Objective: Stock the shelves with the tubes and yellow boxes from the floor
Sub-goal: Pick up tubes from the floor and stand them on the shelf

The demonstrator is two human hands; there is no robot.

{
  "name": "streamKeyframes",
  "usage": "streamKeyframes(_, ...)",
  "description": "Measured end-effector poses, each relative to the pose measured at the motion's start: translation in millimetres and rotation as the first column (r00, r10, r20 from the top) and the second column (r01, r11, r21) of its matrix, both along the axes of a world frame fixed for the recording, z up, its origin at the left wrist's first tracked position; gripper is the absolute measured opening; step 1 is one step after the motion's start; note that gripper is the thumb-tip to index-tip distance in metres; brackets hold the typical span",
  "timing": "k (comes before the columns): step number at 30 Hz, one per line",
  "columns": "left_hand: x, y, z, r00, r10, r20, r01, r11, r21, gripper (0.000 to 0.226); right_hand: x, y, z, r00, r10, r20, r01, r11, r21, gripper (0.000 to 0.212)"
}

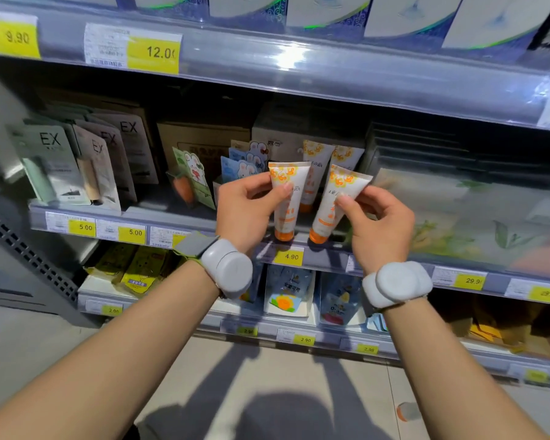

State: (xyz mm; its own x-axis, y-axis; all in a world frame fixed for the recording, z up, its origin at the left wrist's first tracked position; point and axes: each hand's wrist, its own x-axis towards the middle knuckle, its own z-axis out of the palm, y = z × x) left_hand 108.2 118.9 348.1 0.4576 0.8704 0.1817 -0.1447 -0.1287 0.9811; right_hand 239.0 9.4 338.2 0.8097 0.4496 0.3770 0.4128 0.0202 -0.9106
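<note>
While both hands were raised to the middle shelf (204, 219), each one pinched a white tube with an orange cap standing cap-down at the shelf's front edge. The left hand (246, 208) had its thumb and fingers closed on the upper body of the left tube (287, 201), which stood nearly upright, its cap just above a yellow price tag (291, 256) reading 4.90. The right hand (378, 227) gripped the right tube (334, 204) between thumb and fingertips in the same way; this tube leaned, its crimped top tilted toward the right and its cap near the other tube's cap. Directly behind them two more tubes (313, 173) of the same kind stood on the shelf, in front of a pale carton. To the left of the tubes were small packets with rabbit pictures (192, 176), and farther left hung grey sachets (54, 163) marked EX. To the right lay a large pale package (458, 217) printed with leaves. Each wrist carried a rounded white band: the left band (226, 268) and the right band (397, 284). Below, the next shelf held yellow packets (140, 271) and blue pouches (288, 293), with more yellow tags along its rail. On the grey floor (267, 376) near the right forearm lay a small object with an orange end (407, 411), too blurred to identify.
</note>
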Motion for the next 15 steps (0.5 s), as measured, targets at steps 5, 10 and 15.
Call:
streamKeyframes(5, 15.0, 15.0, -5.3, 0.998, 0.04, -0.041, -0.039, 0.999, 0.034, 0.023, -9.9, 10.1, -0.7, 0.998, -0.026, 0.056, 0.029, 0.999, -0.038, 0.014)
streamKeyframes(10, 26.2, 24.5, -17.4, 0.99, 0.096, -0.1, -0.091, 0.994, 0.056, 0.024, -8.8, 24.5, -16.4, 0.992, -0.077, 0.104, 0.093, 0.982, -0.163, 0.019)
streamKeyframes(15, 30.5, 24.9, -24.8, 0.994, 0.07, -0.084, -0.068, 0.997, 0.031, 0.022, -9.5, 34.5, -18.6, 0.985, -0.124, 0.123, 0.15, 0.962, -0.229, 0.024)
